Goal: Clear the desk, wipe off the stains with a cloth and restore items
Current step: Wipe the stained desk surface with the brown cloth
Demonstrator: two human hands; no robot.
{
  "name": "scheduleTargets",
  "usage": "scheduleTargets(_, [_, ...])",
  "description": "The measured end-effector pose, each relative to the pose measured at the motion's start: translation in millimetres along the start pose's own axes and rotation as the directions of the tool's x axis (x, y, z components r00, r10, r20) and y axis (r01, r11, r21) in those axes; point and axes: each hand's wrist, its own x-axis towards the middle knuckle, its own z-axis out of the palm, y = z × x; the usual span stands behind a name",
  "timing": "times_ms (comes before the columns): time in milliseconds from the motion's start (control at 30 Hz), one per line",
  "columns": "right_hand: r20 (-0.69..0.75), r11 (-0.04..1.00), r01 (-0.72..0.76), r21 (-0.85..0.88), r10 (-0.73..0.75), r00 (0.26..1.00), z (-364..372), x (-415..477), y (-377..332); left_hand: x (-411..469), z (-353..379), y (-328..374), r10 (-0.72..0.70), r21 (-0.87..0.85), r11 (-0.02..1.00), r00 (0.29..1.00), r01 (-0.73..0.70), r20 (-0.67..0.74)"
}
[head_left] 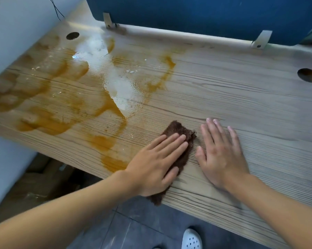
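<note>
Both hands are laid flat and open near the desk's [241, 97] front edge, the left hand [157, 164] pressing the brown cloth [183, 133], the right hand [221, 155] bare beside it, so firm overlapping strokes should be driven leftward into the orange stains [65, 97].

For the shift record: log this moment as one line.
stage: wiping | left hand: flat on brown cloth | right hand: flat on wooden desk | orange-brown stains: remaining
</note>
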Motion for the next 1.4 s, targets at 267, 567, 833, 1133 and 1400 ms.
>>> scheduleTargets(267, [0.042, 0.997, 0.071, 0.032, -0.072, 0.996, 0, -33, -23, 31, 1, -29, -0.423, -0.009, 0.906, 0.903, 0.423, -0.078])
scheduleTargets(567, [0.042, 0.998, 0.061, 0.008, -0.061, 0.997, 1, -31, -23, 8, -1, -36, -0.271, -0.011, 0.963, 0.962, 0.271, -0.036])
scheduleTargets(833, [0.031, 0.999, 0.049, 0.015, -0.049, 0.998, 1, -32, -24, -28, 7, 21, -0.233, -0.055, 0.972, 0.972, 0.230, -0.036])
scheduleTargets(1133, [-0.015, 0.995, 0.057, 0.077, -0.056, 0.998, 4, -31, -23, 54, 7, 10, -0.455, -0.096, 0.890, 0.884, 0.446, -0.108])
scheduleTargets(1400, [-0.012, 0.894, 0.021, 0.447, -0.017, 1.000, -21, 4, -100, 56, -51, -12, -0.699, -0.887, 0.350, 0.715, 0.300, -0.034])
